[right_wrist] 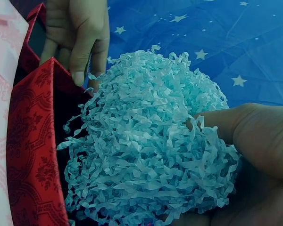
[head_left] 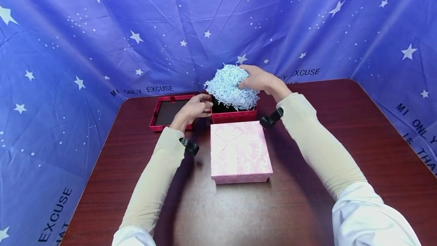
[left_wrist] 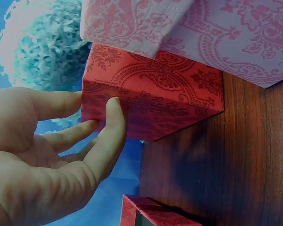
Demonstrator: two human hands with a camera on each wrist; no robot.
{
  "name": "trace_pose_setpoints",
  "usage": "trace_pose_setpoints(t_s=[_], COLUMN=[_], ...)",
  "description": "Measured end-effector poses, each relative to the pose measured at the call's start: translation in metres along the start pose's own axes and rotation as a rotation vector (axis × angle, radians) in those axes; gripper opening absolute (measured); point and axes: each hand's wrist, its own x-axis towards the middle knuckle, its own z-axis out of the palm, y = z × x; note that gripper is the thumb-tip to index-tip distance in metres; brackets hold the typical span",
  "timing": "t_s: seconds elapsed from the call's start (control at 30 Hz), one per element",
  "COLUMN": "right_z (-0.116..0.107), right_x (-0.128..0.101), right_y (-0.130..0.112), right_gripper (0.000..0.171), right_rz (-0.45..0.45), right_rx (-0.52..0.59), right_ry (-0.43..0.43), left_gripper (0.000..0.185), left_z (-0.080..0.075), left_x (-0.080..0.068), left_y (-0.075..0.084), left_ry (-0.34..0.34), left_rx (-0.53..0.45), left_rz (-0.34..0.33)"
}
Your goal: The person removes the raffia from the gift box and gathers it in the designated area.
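Note:
In the head view my right hand [head_left: 257, 79] grips a big clump of light-blue shredded paper [head_left: 230, 86] over a red box [head_left: 235, 117]. In the right wrist view, the thumb presses into the crinkled shredded paper [right_wrist: 141, 136]; most of the other fingers are hidden. My left hand [head_left: 195, 110] is at the left side of the red box, its fingers pinching the wall by the rim, as the left wrist view shows on the patterned red box [left_wrist: 155, 94]. The dark inside of the box shows beneath the paper.
A pink patterned box with its lid on [head_left: 240, 151] stands just in front of the red box. On the left, a red lid [head_left: 153, 127] lies with its dark inside facing up. Behind the brown table [head_left: 239, 215] hangs a blue star-printed cloth [head_left: 191, 18].

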Motion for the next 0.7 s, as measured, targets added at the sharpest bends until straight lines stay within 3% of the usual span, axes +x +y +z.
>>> trace_pose_setpoints(t_s=[0.4, 0.7], right_z=[-0.021, -0.038], right_x=[-0.018, -0.034], right_y=[0.0, 0.011], right_gripper=[0.084, 0.084], right_rz=[-0.071, -0.056], right_rx=[0.021, 0.026], right_ry=[0.056, 0.087], left_gripper=[0.053, 0.051], left_z=[0.001, 0.001], left_x=[-0.001, -0.002], left_y=[0.003, 0.0], left_ry=[0.016, 0.022], left_rx=[0.015, 0.02], left_rz=[-0.023, -0.008])
